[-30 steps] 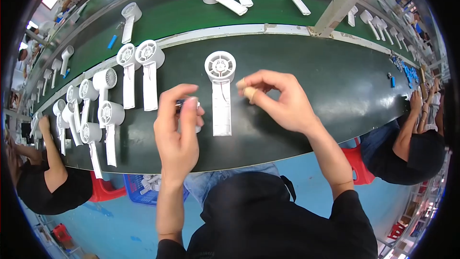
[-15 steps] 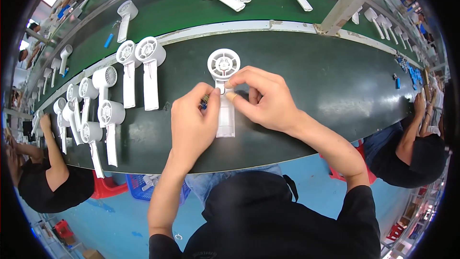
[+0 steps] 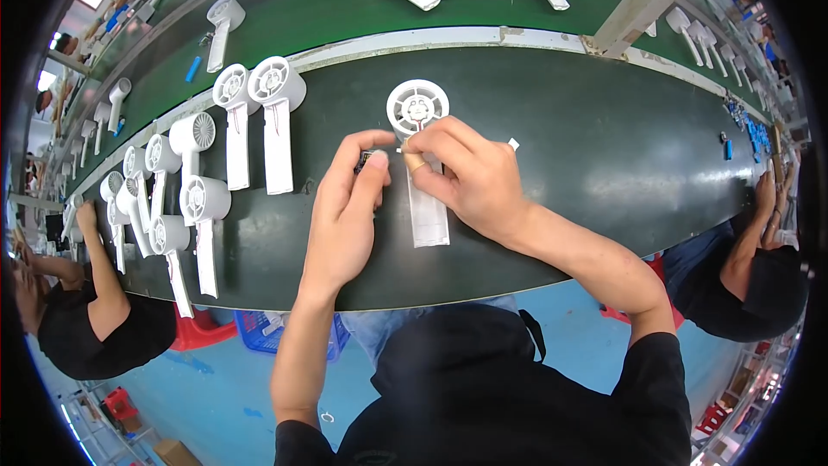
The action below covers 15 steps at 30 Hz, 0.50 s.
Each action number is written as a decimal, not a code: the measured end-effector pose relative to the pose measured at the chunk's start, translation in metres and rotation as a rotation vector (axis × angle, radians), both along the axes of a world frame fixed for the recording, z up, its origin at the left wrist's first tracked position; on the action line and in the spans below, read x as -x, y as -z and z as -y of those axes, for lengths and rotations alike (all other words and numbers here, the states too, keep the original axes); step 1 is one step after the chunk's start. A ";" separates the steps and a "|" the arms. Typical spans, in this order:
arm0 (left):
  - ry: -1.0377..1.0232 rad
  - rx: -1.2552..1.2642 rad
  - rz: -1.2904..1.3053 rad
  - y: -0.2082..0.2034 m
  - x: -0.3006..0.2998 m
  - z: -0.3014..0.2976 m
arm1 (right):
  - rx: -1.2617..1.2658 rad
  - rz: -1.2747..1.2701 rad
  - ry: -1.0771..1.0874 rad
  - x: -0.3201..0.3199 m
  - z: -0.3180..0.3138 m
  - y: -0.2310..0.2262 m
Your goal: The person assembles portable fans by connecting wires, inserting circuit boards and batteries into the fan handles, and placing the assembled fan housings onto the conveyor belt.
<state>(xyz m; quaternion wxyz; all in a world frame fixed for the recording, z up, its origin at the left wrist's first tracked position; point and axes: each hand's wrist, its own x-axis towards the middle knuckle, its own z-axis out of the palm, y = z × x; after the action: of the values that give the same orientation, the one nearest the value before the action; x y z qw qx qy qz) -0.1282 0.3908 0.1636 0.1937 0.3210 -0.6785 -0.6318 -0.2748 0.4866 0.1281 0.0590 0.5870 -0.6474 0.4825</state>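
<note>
White fan housing (image 3: 422,174) lying on dark bench (image 3: 561,164), long axis running from round head down toward person. Right hand (image 3: 470,174) resting over handle, fingers pinching small part at neck — left hand (image 3: 349,207) just beside handle's left, fingertips gripping small dark piece.

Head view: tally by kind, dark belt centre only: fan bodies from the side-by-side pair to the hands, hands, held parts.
White plastic fan bodies: 3
Bare hands, left hand and right hand: 2
Small dark part pinched in left hand: 1
Total: 6
</note>
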 end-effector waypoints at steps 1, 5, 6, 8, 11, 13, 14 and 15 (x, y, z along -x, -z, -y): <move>-0.011 0.093 -0.081 0.001 -0.002 -0.004 | 0.001 0.019 0.003 0.000 0.000 0.001; -0.073 0.294 -0.113 0.009 -0.004 -0.016 | 0.011 0.024 0.009 0.001 0.001 0.001; -0.075 0.292 -0.110 0.016 -0.005 -0.014 | 0.009 0.027 0.007 0.000 0.001 0.001; -0.078 0.331 -0.112 0.026 -0.007 -0.012 | 0.021 0.021 -0.004 0.000 0.001 0.001; -0.136 0.395 -0.148 0.029 -0.004 -0.013 | 0.043 -0.001 -0.014 0.000 0.002 0.004; -0.136 0.482 -0.163 0.027 -0.004 -0.014 | 0.039 0.009 -0.012 0.000 0.003 0.003; -0.133 0.490 -0.132 0.021 -0.004 -0.015 | 0.039 0.019 -0.012 -0.001 0.003 0.002; -0.130 0.498 -0.100 0.019 -0.004 -0.015 | 0.037 0.019 -0.012 -0.001 0.003 0.003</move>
<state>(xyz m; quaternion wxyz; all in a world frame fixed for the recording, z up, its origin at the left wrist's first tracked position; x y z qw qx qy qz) -0.1245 0.4060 0.1449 0.3405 0.2747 -0.7806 -0.4464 -0.2740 0.4839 0.1254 0.0606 0.5851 -0.6353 0.5004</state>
